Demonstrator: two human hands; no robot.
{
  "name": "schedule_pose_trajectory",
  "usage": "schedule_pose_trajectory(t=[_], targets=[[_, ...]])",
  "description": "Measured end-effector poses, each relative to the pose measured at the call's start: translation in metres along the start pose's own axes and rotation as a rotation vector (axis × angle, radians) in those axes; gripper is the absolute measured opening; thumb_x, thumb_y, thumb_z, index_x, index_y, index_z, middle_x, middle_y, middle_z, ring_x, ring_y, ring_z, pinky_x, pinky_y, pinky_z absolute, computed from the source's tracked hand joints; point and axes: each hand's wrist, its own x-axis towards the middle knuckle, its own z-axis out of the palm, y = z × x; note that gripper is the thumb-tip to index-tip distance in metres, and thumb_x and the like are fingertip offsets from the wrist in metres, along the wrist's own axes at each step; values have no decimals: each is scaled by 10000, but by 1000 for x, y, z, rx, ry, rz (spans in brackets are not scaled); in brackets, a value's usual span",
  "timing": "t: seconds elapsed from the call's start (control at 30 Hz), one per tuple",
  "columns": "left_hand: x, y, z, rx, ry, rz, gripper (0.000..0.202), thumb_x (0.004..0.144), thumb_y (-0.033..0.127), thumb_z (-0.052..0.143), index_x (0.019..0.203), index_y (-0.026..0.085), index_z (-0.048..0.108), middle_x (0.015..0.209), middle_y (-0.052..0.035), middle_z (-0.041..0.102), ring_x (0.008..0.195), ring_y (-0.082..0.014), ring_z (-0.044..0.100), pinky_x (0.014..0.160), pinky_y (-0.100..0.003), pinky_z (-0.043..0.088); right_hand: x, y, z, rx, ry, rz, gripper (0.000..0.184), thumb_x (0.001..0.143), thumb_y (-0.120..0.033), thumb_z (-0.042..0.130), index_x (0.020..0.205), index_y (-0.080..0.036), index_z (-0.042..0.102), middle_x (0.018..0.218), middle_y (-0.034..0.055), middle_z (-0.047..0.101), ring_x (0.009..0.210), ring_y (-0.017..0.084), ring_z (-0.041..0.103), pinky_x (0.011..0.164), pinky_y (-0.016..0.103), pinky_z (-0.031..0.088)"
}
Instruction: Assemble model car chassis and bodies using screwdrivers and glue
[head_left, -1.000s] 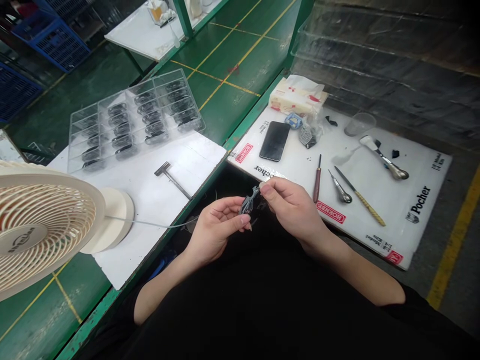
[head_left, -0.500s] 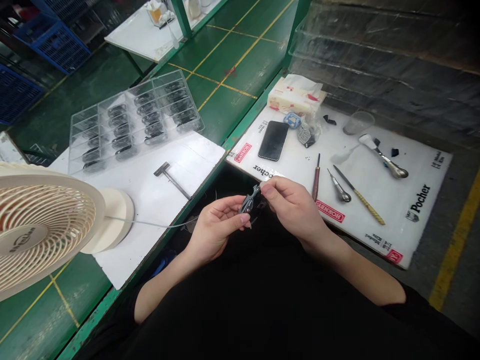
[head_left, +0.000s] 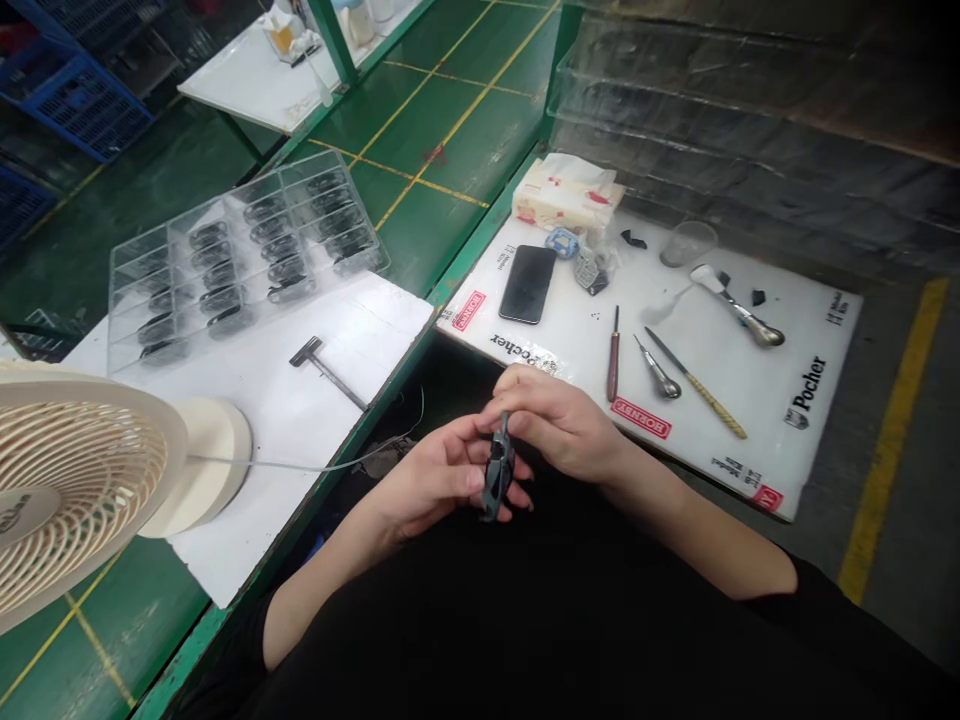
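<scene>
A small dark grey plastic part [head_left: 497,472] stands upright between my hands, above my dark lap. My left hand [head_left: 427,482] holds it from the left, with the fingers curled around its middle. My right hand [head_left: 555,420] pinches its top end from above, and the fingers hide part of it. Beyond my hands lies a white printed mat [head_left: 754,405] bearing an awl [head_left: 613,355], a file with a twisted gold handle [head_left: 701,385] and other small hand tools. My right hand is nearest the mat's front edge.
A clear compartment tray [head_left: 240,265] of dark parts sits on a white sheet [head_left: 360,335] beside a T-shaped metal tool [head_left: 326,370]. A cream fan [head_left: 75,470] stands at the left. A phone [head_left: 527,284], tissue box [head_left: 568,195] and plastic cup [head_left: 688,243] rest on the mat.
My hands have turned the grey part upright and lowered it, and my fingers now wrap closer around it. The whole scene has shifted slightly left in view.
</scene>
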Motion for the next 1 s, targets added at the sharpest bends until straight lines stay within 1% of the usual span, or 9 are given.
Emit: schedule_pose_trajectory(t=[0.1,0.17,0.3,0.4,0.5,0.63,0.87,0.93,1.0], targets=[[0,-4,0,56,13,-5,491,865,412,1067,1173,143,795,966,-95,814,792,-229,825,705,-305,684,-10,0,-2,-203,-45,52,388,1219,-537,619,1359,-274,867,1175,73,759,1065,196,772,1015,359,639],[1,-4,0,81,123,1,434,886,388,1054,1144,138,811,954,-75,790,803,-216,815,724,-298,672,-22,2,-7,-366,-7,131,412,1217,-512,618,1476,-258,814,1224,88,778,1092,215,781,1027,378,646],[5,1,0,107,372,6,468,949,325,1004,1359,204,813,1305,-134,839,1132,-322,875,937,-389,713,-51,12,-30,-752,248,445,387,1201,-487,604,1421,-252,818,1154,81,806,966,233,775,886,367,646],[7,5,1,49,348,43,526,992,314,944,1483,215,785,1562,-195,776,1394,-421,799,1143,-517,669,-65,24,-49,-955,437,615,420,1196,-409,550,1415,-152,799,1222,173,805,1107,327,763,1005,465,607],[7,8,3,-17,259,63,601,994,292,919,1568,225,755,1633,-197,741,1497,-461,734,1278,-609,582,-65,37,-58,-1106,501,729,451,1164,-361,567,1480,-103,759,1333,236,790,1246,409,714,1119,559,515],[5,10,7,47,235,97,605,1049,310,881,1629,254,717,1619,-190,747,1461,-448,760,1252,-622,610,-51,55,-56,-1222,483,822,507,1172,-328,536,1590,-83,685,1341,259,799,1245,428,696,1110,594,449],[-1,12,7,42,278,249,639,1017,349,929,1617,283,719,1481,-146,789,1399,-443,796,1110,-547,716,-38,56,-56,-1252,517,825,514,1158,-201,463,1616,-54,646,1243,254,841,1185,401,762,1098,569,496],[-5,15,7,35,303,279,634,1014,352,933,1609,293,722,1464,-140,789,1372,-433,809,1049,-523,743,-42,43,-54,-1223,548,726,516,1166,-246,481,1632,-84,633,1293,228,839,1210,377,773,1097,527,554],[-9,17,8,37,341,320,614,1017,356,932,1594,301,731,1454,-135,789,1330,-404,829,1012,-495,757,-47,26,-49,-1140,590,480,463,1169,-309,544,1585,-157,680,1251,170,840,1161,338,787,1057,483,615]])
